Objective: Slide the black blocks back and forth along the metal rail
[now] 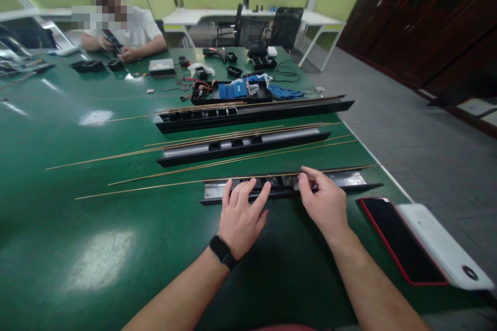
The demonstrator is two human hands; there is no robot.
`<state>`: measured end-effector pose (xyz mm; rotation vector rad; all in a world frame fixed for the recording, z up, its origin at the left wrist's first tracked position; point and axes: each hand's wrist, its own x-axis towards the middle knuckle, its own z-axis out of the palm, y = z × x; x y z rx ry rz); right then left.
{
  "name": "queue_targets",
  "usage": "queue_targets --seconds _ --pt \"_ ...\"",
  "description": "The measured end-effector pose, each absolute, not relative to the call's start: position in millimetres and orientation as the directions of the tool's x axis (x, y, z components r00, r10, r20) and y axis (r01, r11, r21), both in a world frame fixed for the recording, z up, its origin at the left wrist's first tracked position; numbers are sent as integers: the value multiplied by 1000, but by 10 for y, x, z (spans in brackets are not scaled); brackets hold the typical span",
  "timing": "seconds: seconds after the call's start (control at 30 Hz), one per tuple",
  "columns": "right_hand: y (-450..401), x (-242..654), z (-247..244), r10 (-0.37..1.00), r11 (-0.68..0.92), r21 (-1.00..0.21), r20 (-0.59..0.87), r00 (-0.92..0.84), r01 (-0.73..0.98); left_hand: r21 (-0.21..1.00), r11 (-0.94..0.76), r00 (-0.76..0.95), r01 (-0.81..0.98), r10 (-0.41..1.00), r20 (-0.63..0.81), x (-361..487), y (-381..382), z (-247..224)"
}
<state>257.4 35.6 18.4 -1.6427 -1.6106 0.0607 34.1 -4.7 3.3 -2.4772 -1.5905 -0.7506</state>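
Note:
Close in front of me lies a short black channel [215, 193] with a silvery inner strip and dark blocks inside it. A thin brass-coloured rod [135, 190] runs along its far edge and sticks out well to the left. My left hand [241, 212], with a black watch on the wrist, rests its spread fingertips on the channel near the blocks. To the right, my right hand [324, 196] has thumb and forefinger closed around the rod above the channel; the exact grip is partly hidden by the fingers.
Beyond lie a middle channel [287, 138] and a far channel [295, 109], both with thin rods. Behind them sits a black tray [200, 95] with blue items. At right are a red-edged phone [402, 240] and a white device [438, 240]. Someone sits across the green table [50, 248].

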Motion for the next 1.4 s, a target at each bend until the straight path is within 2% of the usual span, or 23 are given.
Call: queue_targets --seconds 0.13,0.4,0.63,0.9,1.13,1.4 --pt "364 2599 192 862 96 -570 458 218 816 170 -446 331 879 826 457 347 -51 31" --pt "348 2506 179 855 245 -550 511 89 799 164 -447 334 879 824 459 347 -46 27" --pt "369 2568 161 847 145 -551 499 185 822 165 -448 332 879 821 464 343 -57 36" --pt "341 2481 189 838 301 -523 545 41 797 170 -447 333 878 826 455 345 -50 37" --pt "370 2585 148 830 184 -510 539 146 840 169 -454 335 875 819 466 341 -46 25" --pt "364 2513 141 819 343 -497 574 5 797 168 -455 335 875 818 468 345 -43 21"
